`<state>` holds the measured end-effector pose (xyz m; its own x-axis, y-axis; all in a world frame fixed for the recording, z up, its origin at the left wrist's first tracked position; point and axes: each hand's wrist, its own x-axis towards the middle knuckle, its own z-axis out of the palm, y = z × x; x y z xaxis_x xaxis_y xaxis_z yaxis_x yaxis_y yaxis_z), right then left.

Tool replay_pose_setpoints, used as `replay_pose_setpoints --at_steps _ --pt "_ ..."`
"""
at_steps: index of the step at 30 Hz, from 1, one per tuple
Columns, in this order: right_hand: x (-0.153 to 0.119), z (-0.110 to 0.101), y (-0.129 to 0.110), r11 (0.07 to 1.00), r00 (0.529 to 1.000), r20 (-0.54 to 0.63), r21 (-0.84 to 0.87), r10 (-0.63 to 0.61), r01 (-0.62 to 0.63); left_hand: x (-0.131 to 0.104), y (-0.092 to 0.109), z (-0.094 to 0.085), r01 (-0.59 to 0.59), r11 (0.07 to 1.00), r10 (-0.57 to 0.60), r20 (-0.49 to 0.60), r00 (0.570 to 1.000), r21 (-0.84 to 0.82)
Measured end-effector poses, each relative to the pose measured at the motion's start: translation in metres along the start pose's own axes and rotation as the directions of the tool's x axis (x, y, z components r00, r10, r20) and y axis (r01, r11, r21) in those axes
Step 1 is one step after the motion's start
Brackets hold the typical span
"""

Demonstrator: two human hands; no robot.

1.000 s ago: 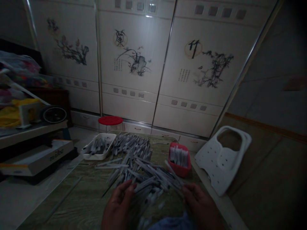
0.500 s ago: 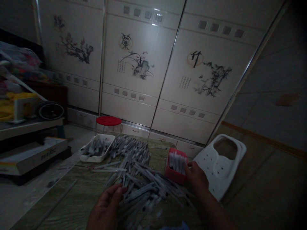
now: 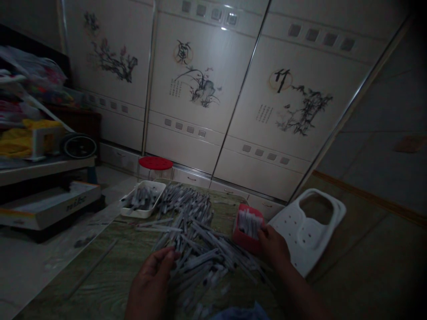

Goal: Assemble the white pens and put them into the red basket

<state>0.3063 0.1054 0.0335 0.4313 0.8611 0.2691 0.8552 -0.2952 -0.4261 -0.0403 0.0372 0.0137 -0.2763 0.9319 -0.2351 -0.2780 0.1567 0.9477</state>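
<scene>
A loose heap of thin, pale, pen-like sticks (image 3: 195,213), some with dark ends, spreads over the wood-patterned table (image 3: 100,284). At the heap's near left edge is my left hand (image 3: 151,280), thumb and forefinger pinched together; what lies between them is too dark to make out. My right hand (image 3: 275,246) is closed at the right rim of a red container (image 3: 248,242), fingertips against the upright sticks (image 3: 250,223) packed inside. Whether it grips the rim or a stick is hidden. More sticks lie in a white tray (image 3: 147,212) at the far left.
A white plastic chair (image 3: 310,226) stands right of the table, a red stool (image 3: 155,163) behind it. One long thin rod (image 3: 91,269) lies at the table's left. Bluish material (image 3: 242,312) shows at the near edge. Sliding cabinet doors (image 3: 193,146) close off the back.
The view has shifted slightly, so the scene sits a little to the right. Both hands keep nearly the same places, the left at the heap and the right at the red container.
</scene>
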Motion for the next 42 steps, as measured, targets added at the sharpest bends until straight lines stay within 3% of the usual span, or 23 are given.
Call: replay_pose_setpoints --at_steps 5,10,15,21,24,32,42 --pt "-0.023 -0.009 -0.001 0.995 1.0 -0.013 0.098 -0.021 0.022 0.0 0.0 -0.002 -0.024 1.0 0.024 -0.008 1.0 -0.013" --pt "-0.073 -0.014 -0.011 0.966 0.987 0.095 0.235 -0.13 0.104 0.001 -0.001 -0.007 -0.056 0.998 0.055 0.025 0.998 0.023" --pt "-0.119 -0.006 -0.025 0.929 0.942 0.224 0.331 -0.249 0.166 0.0 0.005 -0.012 -0.063 0.998 0.063 0.002 0.998 0.008" --pt "-0.147 0.013 -0.04 0.903 0.859 0.356 0.357 -0.367 0.239 0.0 0.015 -0.018 -0.06 0.998 0.059 -0.037 0.998 -0.026" --pt "-0.149 0.017 -0.045 0.913 0.835 0.4 0.313 -0.378 0.263 0.002 0.015 -0.02 -0.077 0.997 0.076 -0.041 0.996 -0.027" --pt "-0.125 0.026 -0.045 0.964 0.899 0.354 0.149 -0.258 0.218 0.006 0.018 -0.022 -0.069 0.996 0.065 -0.081 0.995 -0.056" --pt "-0.086 0.048 -0.065 0.955 0.891 0.363 -0.01 -0.273 0.296 0.009 0.014 -0.027 -0.088 0.996 0.09 -0.084 0.992 0.021"
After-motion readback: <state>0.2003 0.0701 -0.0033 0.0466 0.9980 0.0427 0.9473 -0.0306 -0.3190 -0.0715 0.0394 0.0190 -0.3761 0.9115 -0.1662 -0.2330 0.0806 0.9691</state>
